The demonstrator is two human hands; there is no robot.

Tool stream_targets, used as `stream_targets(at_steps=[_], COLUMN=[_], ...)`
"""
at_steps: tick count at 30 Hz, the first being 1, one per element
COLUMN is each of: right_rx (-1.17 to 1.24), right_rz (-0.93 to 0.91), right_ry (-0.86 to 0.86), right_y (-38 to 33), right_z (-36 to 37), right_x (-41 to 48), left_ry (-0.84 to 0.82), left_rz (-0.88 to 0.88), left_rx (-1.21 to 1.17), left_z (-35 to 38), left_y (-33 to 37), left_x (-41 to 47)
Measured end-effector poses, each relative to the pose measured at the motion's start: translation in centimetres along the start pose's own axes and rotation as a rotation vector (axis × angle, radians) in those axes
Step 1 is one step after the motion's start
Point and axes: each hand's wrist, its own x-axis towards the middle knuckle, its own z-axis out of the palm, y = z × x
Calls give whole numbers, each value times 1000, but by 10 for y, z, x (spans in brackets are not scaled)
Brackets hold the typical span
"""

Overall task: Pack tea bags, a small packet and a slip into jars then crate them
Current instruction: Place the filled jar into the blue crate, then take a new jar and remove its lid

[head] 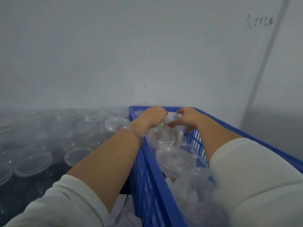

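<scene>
A blue plastic crate [147,169] runs from the lower middle to the far wall and holds several clear lidded jars [176,161]. Both my arms reach into its far end. My left hand [153,116] curls its fingers over a clear jar [171,119] there, and my right hand [186,117] cups the same jar from the right with thumb and fingers bent round it. Blur hides what the jars contain. Pale packets [119,208] lie beside the crate at the bottom, between my left sleeve and the crate wall.
Several empty clear jars [91,122] stand in rows on the dark table at the left, with loose clear lids [32,164] in front of them. A grey wall [147,54] closes the far side, right behind the crate.
</scene>
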Motion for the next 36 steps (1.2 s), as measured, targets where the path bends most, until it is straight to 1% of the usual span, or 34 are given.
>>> stream_targets(at_steps=[2,4,5,6,9,11,12,14,16,18,21,22,24,27,31,32,34,36], right_rx=[-33,-56,-54,-40,6,-33,-80,-194,-265,-231,-234,-260,-349,-453,-379,-360,-349,-337], right_rz=[30,41,39,37,46,54,56,33,-70,-196,-378,-433,-516,-554,-617,-629,-647,-623], right_ry=[-42,-79,-93,-107,-144,-154,-157,-162,-124,-55,21,21,-30,-143,-163,-185,-276,-388], right_y=[2,3,3,4,9,9,6,-5,-28,-59,-111,-128,-163,-213,-260,-264,-264,-255], right_z=[7,13,14,14,14,13,11,5,-7,-19,-27,-24,-12,13,68,89,142,198], right_x=[4,8,9,10,11,8,6,2,-5,-17,-48,-59,-81,-108,-128,-131,-134,-143], left_ry=[26,63,72,62,50,53,76,151,189,261,328,353,417,518,692,701,631,532], left_rz=[-31,4,-14,-26,17,-9,-21,28,96,158,150,140,121,34,-188,-276,-471,-619], left_rx=[2,49,27,44,93,43,-19,-87,-123,-119,-127,-124,-99,2,59,100,169,115], left_z=[2,3,3,4,6,5,4,-2,-11,-23,-52,-63,-86,-118,-124,-117,-105,-97], left_y=[-1,-1,-2,-4,-4,-4,-4,-1,2,-2,-20,-29,-52,-98,-184,-207,-251,-283], left_x=[3,3,2,3,-2,-6,-7,-17,-32,-47,-74,-84,-107,-142,-215,-237,-274,-298])
